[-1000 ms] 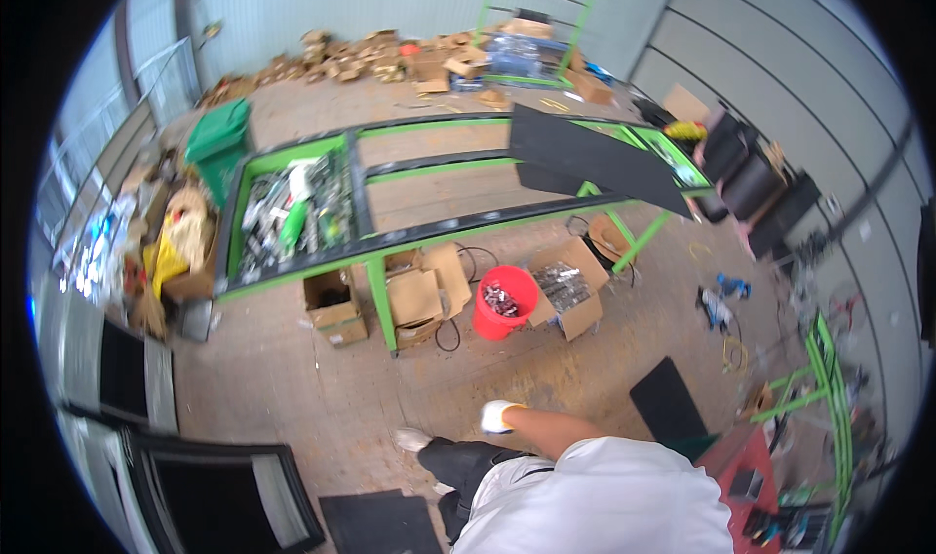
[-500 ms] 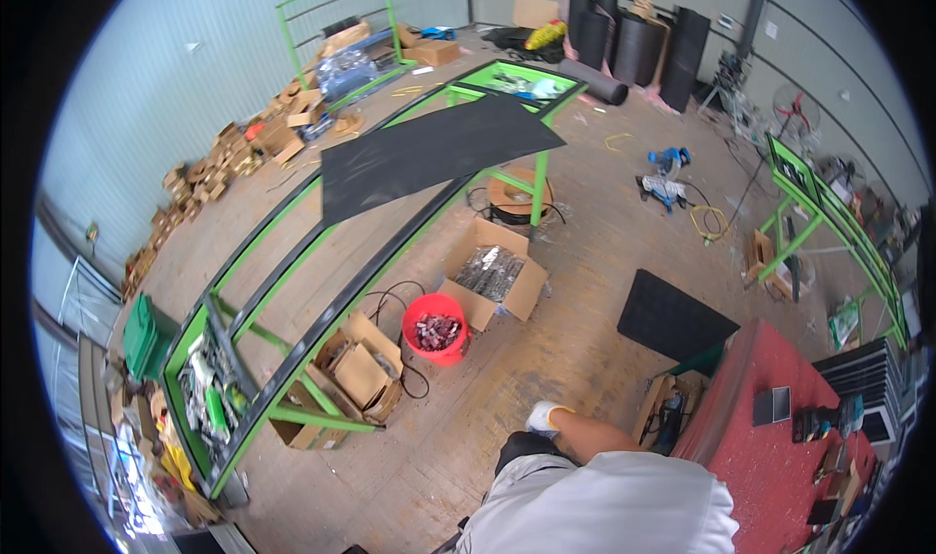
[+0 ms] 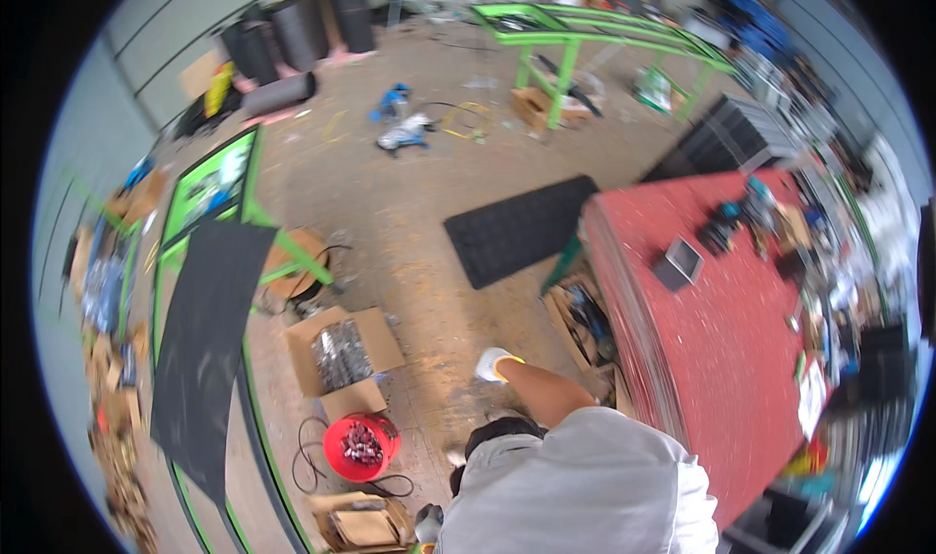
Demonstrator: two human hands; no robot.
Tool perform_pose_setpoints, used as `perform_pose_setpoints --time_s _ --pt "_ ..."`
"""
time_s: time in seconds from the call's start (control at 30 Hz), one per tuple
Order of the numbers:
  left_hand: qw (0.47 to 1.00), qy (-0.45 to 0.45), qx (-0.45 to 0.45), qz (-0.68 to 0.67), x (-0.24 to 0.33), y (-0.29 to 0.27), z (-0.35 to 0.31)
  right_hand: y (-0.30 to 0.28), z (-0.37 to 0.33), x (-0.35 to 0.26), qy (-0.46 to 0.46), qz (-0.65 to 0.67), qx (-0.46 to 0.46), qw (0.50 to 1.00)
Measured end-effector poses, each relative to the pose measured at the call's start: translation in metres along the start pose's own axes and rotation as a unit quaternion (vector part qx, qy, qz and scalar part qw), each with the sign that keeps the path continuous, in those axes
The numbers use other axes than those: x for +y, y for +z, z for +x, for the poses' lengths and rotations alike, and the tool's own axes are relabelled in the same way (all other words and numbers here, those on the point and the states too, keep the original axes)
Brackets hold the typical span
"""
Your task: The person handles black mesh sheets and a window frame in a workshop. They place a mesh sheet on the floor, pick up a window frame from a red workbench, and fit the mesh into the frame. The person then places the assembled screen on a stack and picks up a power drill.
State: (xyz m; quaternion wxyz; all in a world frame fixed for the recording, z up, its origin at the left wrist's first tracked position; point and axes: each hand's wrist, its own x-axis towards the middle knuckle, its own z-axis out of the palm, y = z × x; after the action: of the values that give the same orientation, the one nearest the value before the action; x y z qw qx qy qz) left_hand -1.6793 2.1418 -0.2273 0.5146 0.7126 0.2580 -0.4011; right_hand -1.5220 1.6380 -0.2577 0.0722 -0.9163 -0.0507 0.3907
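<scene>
Red worktop (image 3: 721, 378): landmark for all the lines below; speckled top with small tools and one small grey box (image 3: 680, 261) on it.
Right hand (image 3: 492, 364): in a white glove with a yellow cuff, hanging over the floor just left of the worktop. The fingers look loosely curled with nothing visible in them; I cannot tell more.
Left hand (image 3: 426, 523): a grey gloved shape at the lower edge, well left of the worktop. It is probably this hand, and I cannot tell the fingers' state.
Tool crate (image 3: 580, 325): on the floor against the worktop's left edge. It is the thing nearest the right hand, but the two are apart.
Risk: the black cable (image 3: 312, 466) loops on the floor by the red bucket (image 3: 359, 445), left of the worktop, and could catch a foot. The debris-strewn floor could cause a slip.
Count: 1 bucket, 1 black floor mat (image 3: 517, 227), 2 open cardboard boxes (image 3: 341, 354) near the bucket, 1 black sheet (image 3: 210, 339) on a green frame.
</scene>
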Motion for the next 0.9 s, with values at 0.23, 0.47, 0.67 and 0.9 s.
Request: perform_pose_setpoints --time_s 0.23,0.47,0.67,0.9 --pt "0.981 0.001 -0.117 0.156 0.096 -0.075 0.113 0.040 -0.066 -0.026 0.145 0.173 0.128 0.966" --pt "0.950 0.027 -0.171 0.260 0.221 -0.065 0.193 0.098 -0.252 -0.078 0.433 0.626 0.228 0.607" --pt "0.918 0.127 -0.233 0.296 0.339 0.031 0.241 0.067 -0.357 0.011 0.501 0.637 0.457 0.366" --pt "0.877 0.222 -0.277 0.324 0.372 0.260 0.198 0.008 -0.403 0.234 0.362 0.728 0.568 0.127"
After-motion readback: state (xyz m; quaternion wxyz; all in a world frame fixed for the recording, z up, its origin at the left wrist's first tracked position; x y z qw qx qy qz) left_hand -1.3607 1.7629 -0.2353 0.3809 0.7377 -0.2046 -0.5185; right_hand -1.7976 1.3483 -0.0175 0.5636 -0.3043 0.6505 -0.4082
